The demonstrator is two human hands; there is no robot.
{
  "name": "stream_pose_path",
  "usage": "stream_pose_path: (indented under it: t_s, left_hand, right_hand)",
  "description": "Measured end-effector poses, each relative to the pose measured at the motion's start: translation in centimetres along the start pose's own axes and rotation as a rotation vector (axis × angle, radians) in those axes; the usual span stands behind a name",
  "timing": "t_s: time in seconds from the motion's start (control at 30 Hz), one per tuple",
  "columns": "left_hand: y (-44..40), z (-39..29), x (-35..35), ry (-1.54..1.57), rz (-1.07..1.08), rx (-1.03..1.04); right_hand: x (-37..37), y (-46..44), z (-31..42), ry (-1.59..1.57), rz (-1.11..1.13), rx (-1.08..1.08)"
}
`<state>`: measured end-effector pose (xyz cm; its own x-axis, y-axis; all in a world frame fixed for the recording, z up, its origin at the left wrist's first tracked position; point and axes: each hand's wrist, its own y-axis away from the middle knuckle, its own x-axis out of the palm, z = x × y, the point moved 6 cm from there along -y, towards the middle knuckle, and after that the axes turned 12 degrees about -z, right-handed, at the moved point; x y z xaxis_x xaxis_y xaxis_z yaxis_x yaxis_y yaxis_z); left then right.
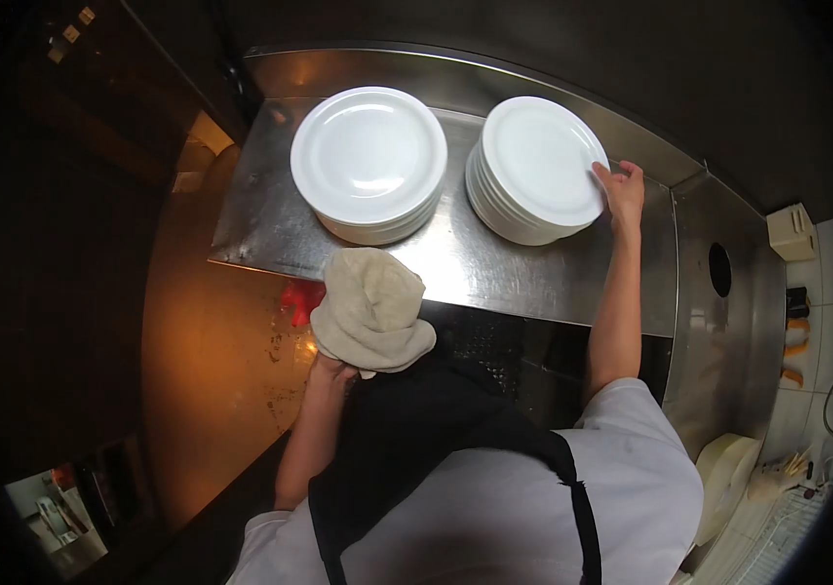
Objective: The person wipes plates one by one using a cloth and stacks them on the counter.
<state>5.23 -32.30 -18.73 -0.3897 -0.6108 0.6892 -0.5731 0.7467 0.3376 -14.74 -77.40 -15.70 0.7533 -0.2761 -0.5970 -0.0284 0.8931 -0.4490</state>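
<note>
Two stacks of white plates stand on a steel counter (523,288). The left stack (369,156) is near the counter's left part, the right stack (541,161) to its right. At the right rim of the right stack's top plate, my right hand (623,190) has its thumb and fingers on the edge. A beige cloth (369,307) is bunched over my left hand (336,369), just in front of the left stack. The cloth hides most of that hand's fingers.
A red object (301,300) lies below the counter's front edge, left of the cloth. Further right, a steel surface (718,331) has a dark round hole. Beyond it are a beige box (791,232) and orange-handled items (794,348). A raised steel edge runs behind the plates.
</note>
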Motion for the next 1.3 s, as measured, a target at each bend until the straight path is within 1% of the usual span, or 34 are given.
stream_pose_path:
  t_s: [0.03,0.17,0.23,0.27,0.33,0.43,0.5,0.6,0.7,0.8,0.9,0.97,1.03,1.13,1.2,1.23,1.3]
  left_hand:
    - [0.4,0.0,0.7,-0.065,-0.06,0.025]
    - [0.3,2.3,2.1,0.028,-0.005,-0.077]
    - [0.2,3.4,2.8,0.07,0.03,-0.136]
    - [0.2,3.8,3.1,0.04,0.05,-0.153]
    - [0.0,4.5,3.1,-0.018,0.088,-0.178]
    - [-0.5,6.7,0.8,-0.032,-0.054,-0.243]
    - [0.0,7.7,-0.4,-0.102,-0.072,-0.27]
    - [0.9,8.2,-1.8,-0.175,-0.088,-0.3]
    - [1.3,7.6,-2.8,-0.186,-0.092,-0.286]
    - [1.8,7.1,-3.5,-0.171,-0.117,-0.235]
    - [2.4,6.0,-2.8,-0.13,-0.144,-0.156]
    - [2.4,4.3,-0.8,-0.099,-0.165,-0.081]
    - [1.9,1.1,0.6,-0.131,-0.097,0.125]
    - [1.0,-5.2,3.6,-0.249,-0.058,0.502]
    - [-0.5,-8.7,8.5,-0.585,-0.068,0.774]
    - [-1.4,-9.6,12.0,-0.802,-0.037,0.923]
    - [-3.0,-8.6,19.3,-1.247,0.085,1.217]
  right_hand:
    - [0.7,-0.6,-2.1,-0.035,0.069,0.096]
    - [1.7,0.1,-2.6,-0.334,0.417,0.352]
    - [1.9,-0.5,-2.8,-0.371,0.459,0.355]
    - [1.9,-0.4,-2.6,-0.393,0.481,0.356]
    - [1.5,-0.4,-2.3,-0.351,0.432,0.366]
    - [1.1,-0.6,-1.8,-0.249,0.357,0.305]
    - [0.4,-0.7,-0.9,-0.219,0.343,0.256]
    - [0.1,-0.9,-0.4,-0.104,0.349,0.238]
    - [1.7,-1.1,-2.1,-0.266,0.606,0.427]
    - [1.1,-1.6,-2.4,-0.359,0.593,0.448]
    - [-2.3,-2.7,-2.3,-0.433,0.164,0.428]
    - [-4.7,-1.3,-1.1,-0.576,0.101,0.477]
    - [-5.3,-0.3,-2.0,-0.761,0.03,0.559]
    - [-8.1,2.5,2.1,-0.968,-0.055,0.634]
    - [-9.3,4.6,5.8,-1.015,-0.036,0.591]
    - [-9.5,5.8,7.5,-1.046,-0.031,0.568]
    - [-8.7,8.7,10.5,-1.023,0.058,0.472]
